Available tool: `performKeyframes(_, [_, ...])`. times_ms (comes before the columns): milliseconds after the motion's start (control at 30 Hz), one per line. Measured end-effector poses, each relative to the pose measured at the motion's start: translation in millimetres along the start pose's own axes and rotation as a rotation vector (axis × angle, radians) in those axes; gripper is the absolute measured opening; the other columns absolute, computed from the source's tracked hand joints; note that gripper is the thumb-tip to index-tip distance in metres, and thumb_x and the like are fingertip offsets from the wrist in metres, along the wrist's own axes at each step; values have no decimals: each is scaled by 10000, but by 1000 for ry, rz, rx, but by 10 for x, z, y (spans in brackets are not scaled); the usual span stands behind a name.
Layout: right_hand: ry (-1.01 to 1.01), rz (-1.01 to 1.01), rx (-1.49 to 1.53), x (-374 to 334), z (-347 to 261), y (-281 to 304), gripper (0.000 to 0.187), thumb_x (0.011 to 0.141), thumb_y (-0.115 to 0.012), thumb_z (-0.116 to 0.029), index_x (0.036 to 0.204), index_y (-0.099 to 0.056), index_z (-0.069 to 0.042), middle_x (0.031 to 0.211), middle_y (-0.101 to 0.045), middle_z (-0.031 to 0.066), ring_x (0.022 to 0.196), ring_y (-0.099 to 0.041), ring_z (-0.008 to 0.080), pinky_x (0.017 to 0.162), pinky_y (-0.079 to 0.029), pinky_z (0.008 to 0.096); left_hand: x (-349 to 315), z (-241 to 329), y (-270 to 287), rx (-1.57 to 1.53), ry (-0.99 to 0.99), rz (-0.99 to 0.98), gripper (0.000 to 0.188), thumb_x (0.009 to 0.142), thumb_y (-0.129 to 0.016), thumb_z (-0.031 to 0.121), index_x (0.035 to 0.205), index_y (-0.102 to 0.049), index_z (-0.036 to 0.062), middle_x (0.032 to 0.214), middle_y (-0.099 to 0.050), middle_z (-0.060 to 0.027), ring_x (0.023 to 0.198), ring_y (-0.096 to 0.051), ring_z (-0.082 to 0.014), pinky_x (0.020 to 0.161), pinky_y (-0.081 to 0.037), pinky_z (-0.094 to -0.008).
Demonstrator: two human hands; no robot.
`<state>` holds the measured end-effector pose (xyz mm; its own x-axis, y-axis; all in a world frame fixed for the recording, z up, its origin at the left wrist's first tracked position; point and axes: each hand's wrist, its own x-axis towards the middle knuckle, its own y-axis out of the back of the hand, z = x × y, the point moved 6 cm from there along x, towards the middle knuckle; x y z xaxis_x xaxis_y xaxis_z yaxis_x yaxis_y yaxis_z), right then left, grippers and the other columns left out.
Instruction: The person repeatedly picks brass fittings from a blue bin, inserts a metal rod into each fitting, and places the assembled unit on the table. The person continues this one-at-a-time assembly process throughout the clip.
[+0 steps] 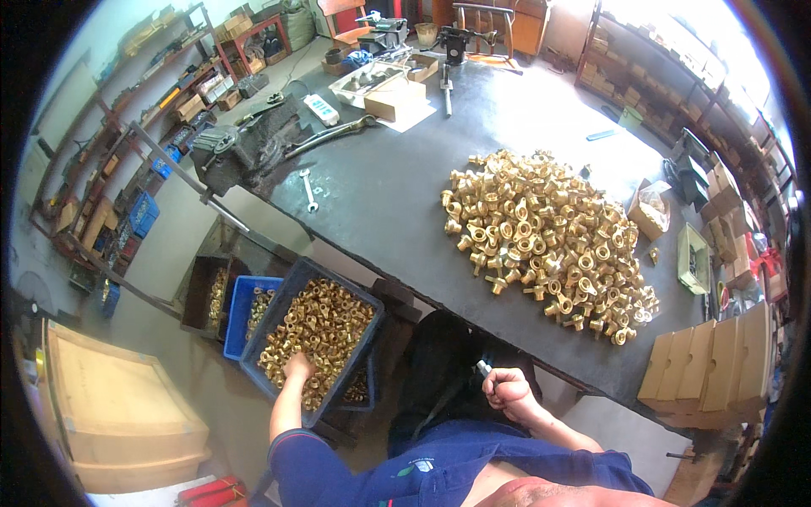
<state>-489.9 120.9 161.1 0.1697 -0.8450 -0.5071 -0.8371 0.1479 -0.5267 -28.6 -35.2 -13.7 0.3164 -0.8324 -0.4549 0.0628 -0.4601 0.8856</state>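
Note:
My left hand (299,367) is down among brass fittings (329,325) that fill a dark blue plastic crate (263,384). Its fingers look curled in, and whatever they grip is hidden. Near the table's front edge, my right hand (510,392) is closed around a short grey metal cylindrical piece (483,367), whose end sticks out past the fingers. On the dark table (389,203) lies a big heap of similar brass fittings (541,241), many with a ring-shaped end, beyond my right hand.
A brighter blue bin (239,317) and a dark box (203,291) stand left of the crate. A bench vise (228,152) and an open-end wrench (309,191) are at the table's left. Cardboard boxes (710,363) line its right edge. A wooden case (127,406) stands at lower left.

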Motion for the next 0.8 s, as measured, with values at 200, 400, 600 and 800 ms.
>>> performKeyframes(200, [9, -29, -24, -27, 21, -11, 117, 615, -438, 46, 649, -530, -19, 563, -455, 3, 425, -356, 64, 387, -260, 202, 2, -187, -237, -82, -18, -72, 358, 710, -673, 269, 1037, -634, 129, 1077, -611, -126, 1005, -583, -288, 854, -462, -386])
performKeyframes(400, [27, -12, -123, -91, 16, 31, 113, 574, -453, 32, 651, -525, -7, 559, -450, 24, 424, -340, 69, 388, -239, 198, -422, 158, 248, 73, -145, 31, 265, 706, -649, 232, 955, -668, 143, 945, -649, -116, 884, -623, -279, 785, -497, -389])
performKeyframes(600, [244, -123, -509, -56, -58, -28, 155, 536, -443, 24, 620, -562, -28, 609, -517, -35, 605, -446, 60, 551, -333, 208, -995, 927, 866, -1324, -424, -137, 168, 826, -618, 122, 873, -632, -39, 764, -649, -92, 588, -609, -140, 564, -526, -291])
performKeyframes(800, [372, -353, -848, -98, -165, -459, 145, 581, -565, -158, 662, -566, -38, 645, -504, 89, 604, -499, 209, 535, -373, 325, -2212, 2109, 1075, -1627, -690, -744, 160, 827, -610, 85, 924, -629, -41, 786, -650, -108, 649, -624, -173, 635, -529, -295])
